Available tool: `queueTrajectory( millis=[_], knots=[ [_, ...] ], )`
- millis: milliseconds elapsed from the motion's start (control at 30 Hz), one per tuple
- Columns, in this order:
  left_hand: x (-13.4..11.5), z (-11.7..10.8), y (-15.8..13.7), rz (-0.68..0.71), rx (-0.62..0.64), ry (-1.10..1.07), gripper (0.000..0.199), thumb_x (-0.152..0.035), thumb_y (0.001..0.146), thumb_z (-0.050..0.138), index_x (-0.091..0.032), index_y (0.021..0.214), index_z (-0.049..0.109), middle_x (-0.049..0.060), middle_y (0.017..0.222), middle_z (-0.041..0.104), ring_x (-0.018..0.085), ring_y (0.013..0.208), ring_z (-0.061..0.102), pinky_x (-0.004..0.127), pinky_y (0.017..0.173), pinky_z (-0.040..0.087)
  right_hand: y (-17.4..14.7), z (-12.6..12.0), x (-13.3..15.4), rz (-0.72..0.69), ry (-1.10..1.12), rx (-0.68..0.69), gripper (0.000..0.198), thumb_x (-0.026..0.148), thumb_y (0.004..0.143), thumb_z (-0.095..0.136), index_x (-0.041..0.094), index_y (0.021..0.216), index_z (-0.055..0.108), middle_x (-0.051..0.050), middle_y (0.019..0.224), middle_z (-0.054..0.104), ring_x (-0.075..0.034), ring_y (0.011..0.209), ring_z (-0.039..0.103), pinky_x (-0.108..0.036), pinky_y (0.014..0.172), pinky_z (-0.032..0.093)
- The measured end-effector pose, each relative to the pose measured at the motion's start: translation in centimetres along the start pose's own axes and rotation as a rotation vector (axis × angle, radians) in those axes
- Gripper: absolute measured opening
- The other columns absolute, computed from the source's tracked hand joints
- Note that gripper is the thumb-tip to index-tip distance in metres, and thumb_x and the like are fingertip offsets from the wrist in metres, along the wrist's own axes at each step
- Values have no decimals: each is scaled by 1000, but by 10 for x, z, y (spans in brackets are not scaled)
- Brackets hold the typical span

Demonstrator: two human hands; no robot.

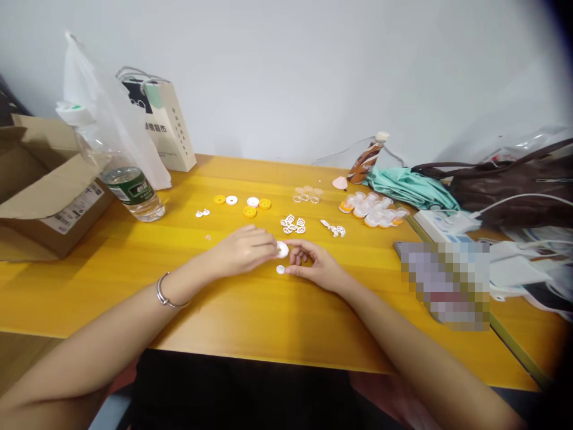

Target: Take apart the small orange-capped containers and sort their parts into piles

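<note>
One yellow-brown table (242,325) forms the working surface that I monitor remotely through the head camera. At its left stands an open cardboard box (74,230). Near the middle, I have the left hand (246,251) and the right hand (319,267) facing each other, fingertips inward.

Left hand: the fingers are drawn together, pinching the left edge of a white round piece (282,249). Right hand: index finger and thumb are spread apart, index on the far side, thumb on the near side; the remaining fingers are curled.

Beyond the hands I note yellow and white wheels (249,212) at far left and white openwork pieces (301,229) slightly to the right.

Critical relation: the white round piece lies between the two hands, right of the left fingertips and just left of the right index fingertip. I rate the left hand as nearer. I cannot confirm right index contact. The outline is round; I read no definite long axis.

Smallest item: a small white disc (280,270), on the near side of the round piece, at the right thumb tip. I cannot tell whether it is supported by the thumb or by the table.
</note>
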State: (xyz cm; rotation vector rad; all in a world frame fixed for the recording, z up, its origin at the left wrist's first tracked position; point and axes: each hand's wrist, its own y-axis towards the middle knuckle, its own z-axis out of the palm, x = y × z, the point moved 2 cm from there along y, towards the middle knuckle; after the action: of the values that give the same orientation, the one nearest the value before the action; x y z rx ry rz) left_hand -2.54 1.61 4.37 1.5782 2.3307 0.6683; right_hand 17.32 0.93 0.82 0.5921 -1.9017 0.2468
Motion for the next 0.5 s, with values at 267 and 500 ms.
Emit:
queueTrajectory(
  millis=[267, 500],
  knots=[
    [90, -18, -38, -645, -174, 111, 18, -24, 84, 46, -15, 78, 60, 5, 78, 59, 16, 72, 55, 26, 67, 43, 0, -1, -5, 8, -140, -25, 33, 40, 76, 61, 17, 100, 60, 0, 73, 55, -11, 64, 48, -25, 60, 41],
    [124, 3, -41, -804, 6, 169, 22, -23, 80, 41, -18, 77, 62, 7, 83, 60, 20, 79, 57, 27, 69, 42, 0, -1, -3, -15, -212, -1, 28, 39, 80, 57, 16, 95, 63, -1, 71, 55, -11, 65, 50, -24, 61, 42]
  ],
)
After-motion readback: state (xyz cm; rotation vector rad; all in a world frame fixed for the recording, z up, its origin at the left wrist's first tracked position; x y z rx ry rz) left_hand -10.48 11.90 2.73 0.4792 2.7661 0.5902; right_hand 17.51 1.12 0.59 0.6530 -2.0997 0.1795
